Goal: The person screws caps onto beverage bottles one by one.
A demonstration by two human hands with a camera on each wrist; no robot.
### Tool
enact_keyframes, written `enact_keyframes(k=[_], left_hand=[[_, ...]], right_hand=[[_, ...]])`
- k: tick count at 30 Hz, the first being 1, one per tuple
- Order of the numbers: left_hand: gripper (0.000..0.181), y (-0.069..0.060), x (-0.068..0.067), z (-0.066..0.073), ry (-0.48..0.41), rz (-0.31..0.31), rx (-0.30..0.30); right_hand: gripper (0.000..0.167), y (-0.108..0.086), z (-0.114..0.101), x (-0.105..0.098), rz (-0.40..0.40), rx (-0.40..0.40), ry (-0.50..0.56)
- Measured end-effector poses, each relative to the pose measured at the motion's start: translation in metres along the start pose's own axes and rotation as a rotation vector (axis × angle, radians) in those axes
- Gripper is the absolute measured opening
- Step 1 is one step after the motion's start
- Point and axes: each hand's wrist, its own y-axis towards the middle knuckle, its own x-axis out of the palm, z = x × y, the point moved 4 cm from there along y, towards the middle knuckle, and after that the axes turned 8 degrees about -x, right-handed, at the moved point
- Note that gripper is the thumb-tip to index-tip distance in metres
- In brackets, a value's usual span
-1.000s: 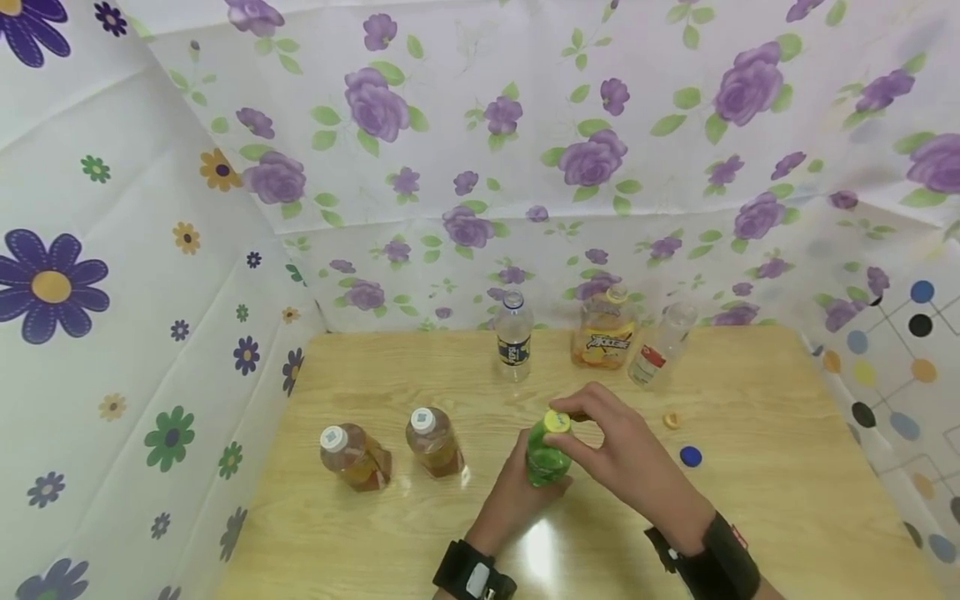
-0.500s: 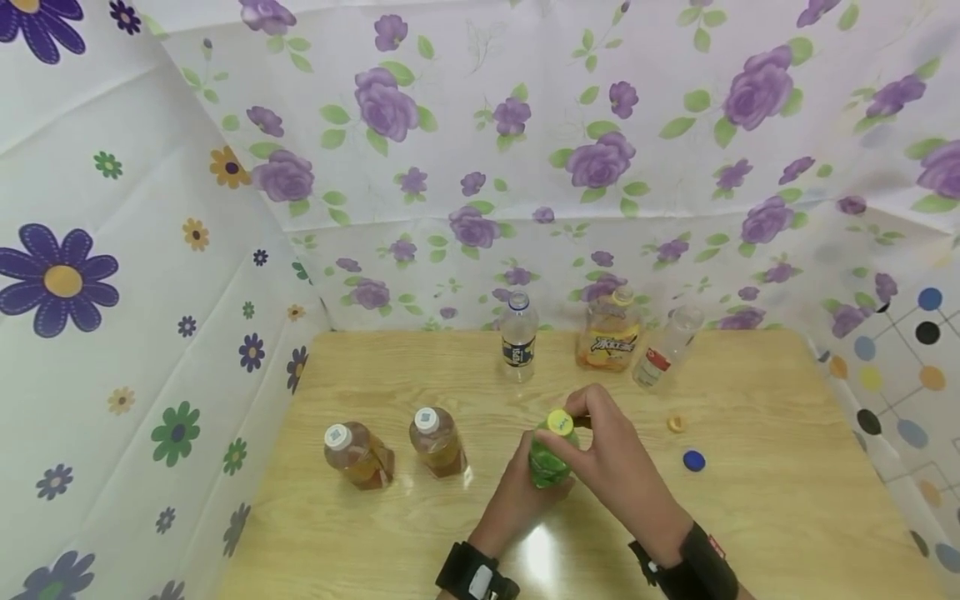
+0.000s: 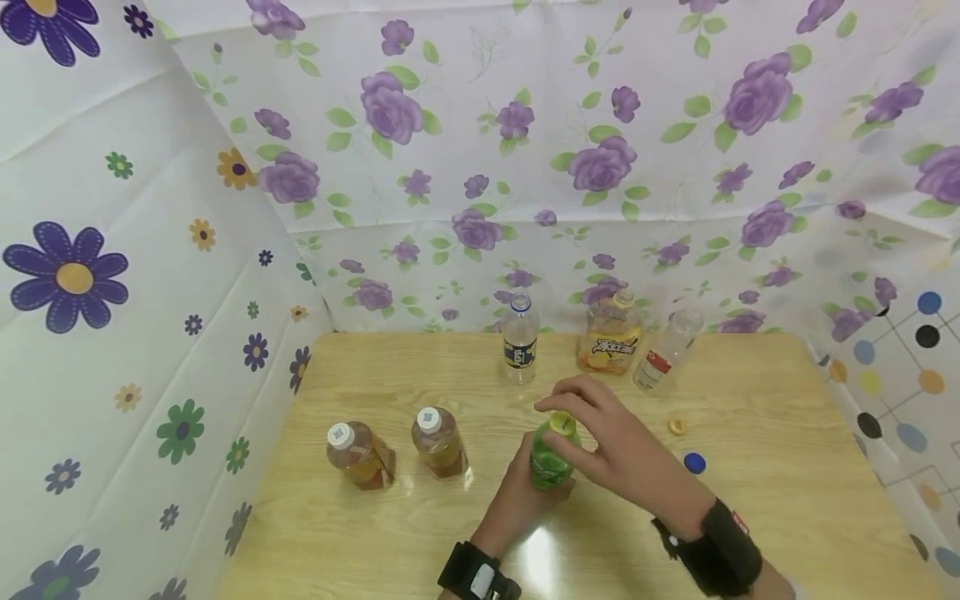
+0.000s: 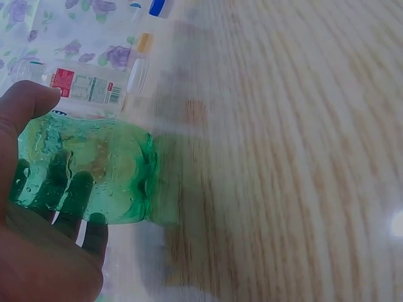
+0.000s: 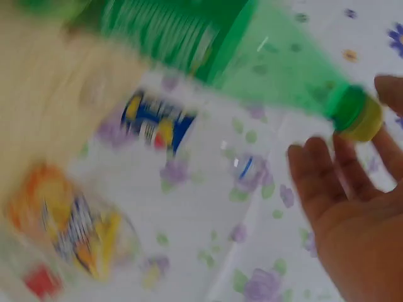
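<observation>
A green see-through bottle point(image 3: 551, 468) with a yellow cap point(image 3: 562, 423) stands near the middle of the table. My left hand point(image 3: 517, 493) holds it round its lower body; in the left wrist view, fingers point(image 4: 74, 198) show through the wet plastic. Over the cap is my right hand point(image 3: 609, 435), its fingers spread and fairly straight. In the right wrist view the cap point(image 5: 365, 121) sits on the bottle neck, among loosened fingers point(image 5: 318, 167); that view is blurred, so any light touch is hard to tell.
Two brown-tinted bottles with white caps, one point(image 3: 360, 457) and another point(image 3: 438, 446), stand left. Behind are a capless Pepsi bottle point(image 3: 520, 354), an orange-labelled bottle point(image 3: 611, 346) and a tilted clear bottle point(image 3: 658, 367). A blue cap point(image 3: 695, 462) and an orange cap point(image 3: 677, 427) lie right.
My right hand, which pinched the yellow cap with thumb and fingers and turned at it, has loosened and spread its fingers above it. My left hand keeps its hold on the green bottle.
</observation>
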Motion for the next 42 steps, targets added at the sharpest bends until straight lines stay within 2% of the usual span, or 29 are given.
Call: enact_keyframes(k=[3, 6, 10, 16, 19, 21, 23, 26, 29, 33, 37, 42], left_hand=[[0.069, 0.000, 0.001, 0.000, 0.004, -0.004, -0.002], [0.072, -0.001, 0.001, 0.002, 0.003, -0.007, 0.001], [0.075, -0.001, 0.000, 0.003, 0.001, 0.002, -0.014], [0.078, -0.001, 0.000, 0.003, -0.063, -0.032, -0.028], [0.079, -0.001, 0.001, 0.003, -0.092, -0.050, -0.027], [0.078, -0.001, 0.001, 0.004, -0.081, -0.045, -0.025], [0.078, -0.001, 0.000, 0.004, -0.078, -0.045, -0.018], [0.080, -0.001, -0.001, 0.002, -0.082, -0.042, 0.004], [0.081, -0.001, -0.002, -0.001, -0.087, -0.041, 0.017], [0.081, -0.001, -0.002, -0.003, -0.064, -0.042, 0.021], [0.087, -0.001, -0.003, -0.003, -0.046, -0.039, 0.040], [0.103, -0.003, -0.003, -0.003, -0.079, -0.045, 0.031]], right_hand=[[0.023, 0.007, 0.004, -0.005, -0.036, -0.106, -0.097], [0.023, 0.013, 0.008, -0.004, -0.060, -0.130, -0.156], [0.031, 0.021, 0.006, 0.004, -0.059, -0.073, -0.241], [0.031, 0.022, -0.004, 0.014, 0.051, 0.083, -0.455], [0.033, 0.022, -0.006, 0.015, 0.049, 0.138, -0.470], [0.034, 0.021, -0.005, 0.014, 0.017, 0.133, -0.448], [0.030, 0.020, -0.002, 0.013, -0.015, 0.074, -0.414], [0.023, 0.018, 0.002, 0.010, -0.046, -0.085, -0.364], [0.020, 0.017, 0.006, 0.009, -0.044, -0.241, -0.328], [0.023, 0.020, 0.008, 0.009, -0.031, -0.303, -0.315], [0.025, 0.026, 0.001, 0.014, -0.007, -0.225, -0.403], [0.026, 0.026, -0.014, 0.021, 0.022, 0.032, -0.572]])
